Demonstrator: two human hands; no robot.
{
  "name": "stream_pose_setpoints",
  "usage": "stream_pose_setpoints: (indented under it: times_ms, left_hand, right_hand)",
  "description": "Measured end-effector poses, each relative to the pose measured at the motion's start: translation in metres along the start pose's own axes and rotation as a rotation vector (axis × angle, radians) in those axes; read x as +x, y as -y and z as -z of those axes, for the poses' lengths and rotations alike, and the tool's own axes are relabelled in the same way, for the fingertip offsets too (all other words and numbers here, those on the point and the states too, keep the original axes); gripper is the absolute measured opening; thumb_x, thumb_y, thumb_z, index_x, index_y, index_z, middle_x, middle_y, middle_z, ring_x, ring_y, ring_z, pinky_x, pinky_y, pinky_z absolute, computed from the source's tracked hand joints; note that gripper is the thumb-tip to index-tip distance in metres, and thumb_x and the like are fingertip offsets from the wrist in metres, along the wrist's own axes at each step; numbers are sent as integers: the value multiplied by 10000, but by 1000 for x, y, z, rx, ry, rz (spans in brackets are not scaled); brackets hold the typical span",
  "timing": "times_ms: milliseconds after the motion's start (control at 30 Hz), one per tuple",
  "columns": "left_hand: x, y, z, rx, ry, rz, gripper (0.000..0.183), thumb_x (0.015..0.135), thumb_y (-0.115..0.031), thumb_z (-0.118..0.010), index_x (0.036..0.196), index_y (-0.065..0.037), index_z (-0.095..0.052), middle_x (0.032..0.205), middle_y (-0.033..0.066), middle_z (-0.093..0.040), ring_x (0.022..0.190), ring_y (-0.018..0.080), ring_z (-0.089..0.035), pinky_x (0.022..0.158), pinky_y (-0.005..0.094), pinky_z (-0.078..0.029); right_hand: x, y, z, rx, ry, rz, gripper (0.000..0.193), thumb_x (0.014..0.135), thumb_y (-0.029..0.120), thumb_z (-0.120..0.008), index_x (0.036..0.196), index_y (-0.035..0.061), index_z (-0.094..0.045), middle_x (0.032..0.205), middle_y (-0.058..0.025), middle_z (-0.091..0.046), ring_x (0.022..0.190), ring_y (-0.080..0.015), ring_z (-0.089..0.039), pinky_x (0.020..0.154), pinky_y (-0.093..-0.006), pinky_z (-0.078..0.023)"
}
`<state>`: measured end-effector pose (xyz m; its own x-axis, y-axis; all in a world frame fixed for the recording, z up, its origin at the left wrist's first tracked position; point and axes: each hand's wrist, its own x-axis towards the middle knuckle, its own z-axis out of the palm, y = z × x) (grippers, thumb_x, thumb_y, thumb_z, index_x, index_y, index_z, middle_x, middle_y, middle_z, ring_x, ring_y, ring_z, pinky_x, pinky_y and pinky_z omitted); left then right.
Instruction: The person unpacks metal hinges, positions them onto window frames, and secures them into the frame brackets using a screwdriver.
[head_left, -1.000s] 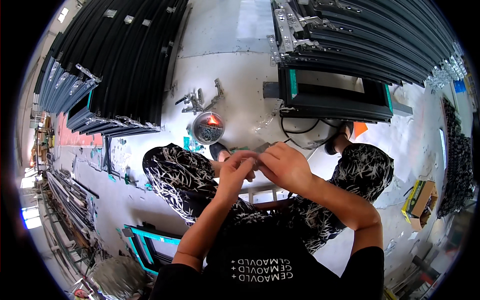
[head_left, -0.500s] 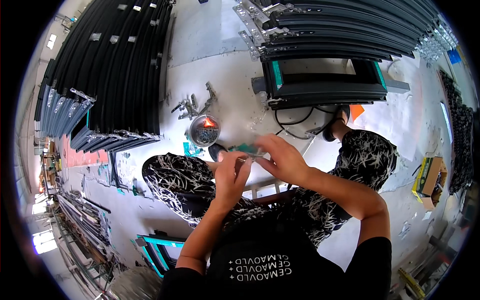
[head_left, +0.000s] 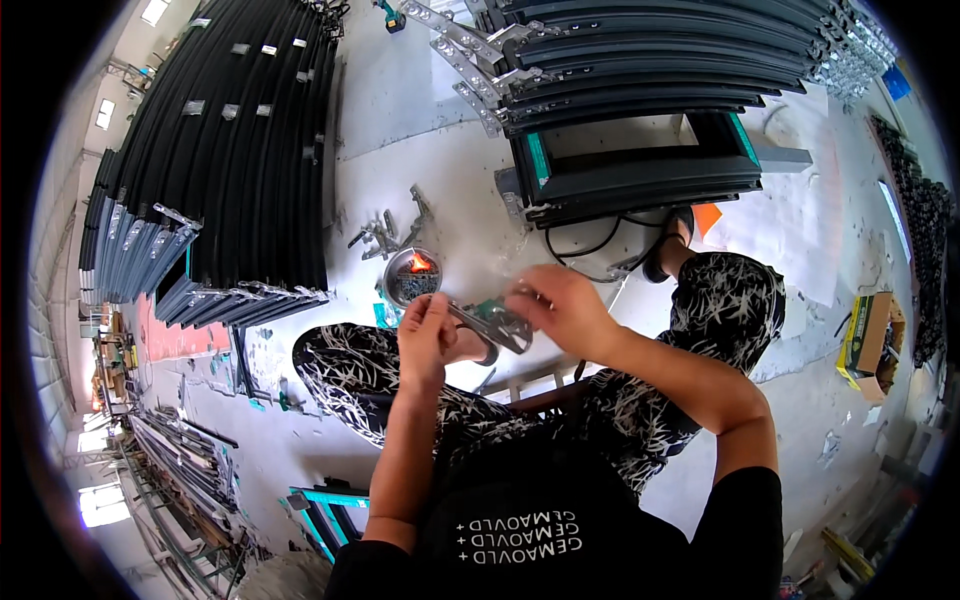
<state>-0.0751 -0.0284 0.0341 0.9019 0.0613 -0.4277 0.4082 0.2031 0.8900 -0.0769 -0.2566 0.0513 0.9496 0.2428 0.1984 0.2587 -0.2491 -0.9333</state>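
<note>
My left hand (head_left: 425,330) pinches one end of a bundle of metal window hinges (head_left: 480,322), slim silvery strips slanting down to the right. Clear plastic wrapping (head_left: 514,328) with a green patch surrounds the bundle's other end. Curled at that wrapping is my right hand (head_left: 568,312), its fingertips closed on the plastic and slightly blurred. Just beyond my left hand, a round metal tub (head_left: 388,283) of small screws stands on the floor, with something orange-red inside. Several loose metal hinges (head_left: 385,232) lie past the tub.
Tall stacks of black frames rise at the left (head_left: 255,180) and far right (head_left: 640,60). A black cable (head_left: 570,255) loops by my right foot. An opened cardboard box (head_left: 873,345) sits at the right. A green-and-black power drill (head_left: 392,17) lies at the far end.
My hands have moved apart; the left has shifted left and away from me. The bundle, blurred between the hands before, now shows its metal strips. The view has tilted slightly.
</note>
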Motion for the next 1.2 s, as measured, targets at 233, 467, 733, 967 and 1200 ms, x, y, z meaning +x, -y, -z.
stream_pose_setpoints:
  times_ms: [233,467,733,967,1200]
  left_hand:
    - [3,2,-1,-76,31,-40,199,961,-247,-661,963,-83,-550,744,-28,-509,625,63,-459,555,223,-372]
    - [-3,10,-31,-16,327,182,443,951,-250,-667,1300,-40,-495,1067,84,-644,846,152,-622,609,224,-478]
    - [46,27,2,-252,229,98,212,952,-90,-635,1156,-34,-651,1009,44,-691,910,116,-639,820,257,-499]
    - [147,63,40,1,-6,-97,129,945,-56,-640,1070,-27,-655,914,-15,-641,840,79,-581,759,233,-469]
    - [219,141,11,323,-31,-315,187,879,-38,-685,1065,-42,-662,892,54,-680,807,143,-630,752,269,-497]
  right_hand:
    - [-1,-7,10,543,-216,-350,113,950,91,-640,998,-11,-638,836,-33,-655,673,-94,-611,577,-229,-520]
    - [7,-23,15,790,-310,-434,172,968,162,-641,1061,18,-630,981,-54,-661,895,-135,-648,708,-252,-559]
    - [12,-63,-8,857,-275,-548,161,960,123,-641,1068,15,-694,1064,-107,-711,940,-158,-671,807,-269,-581]
    - [75,-131,37,-53,-374,-593,229,922,211,-685,1015,2,-703,947,-88,-721,852,-172,-681,753,-292,-548]
    - [89,-235,84,-1330,12,-135,814,647,358,-865,1305,28,-519,1248,-203,-595,1169,-410,-531,1010,-493,-418]
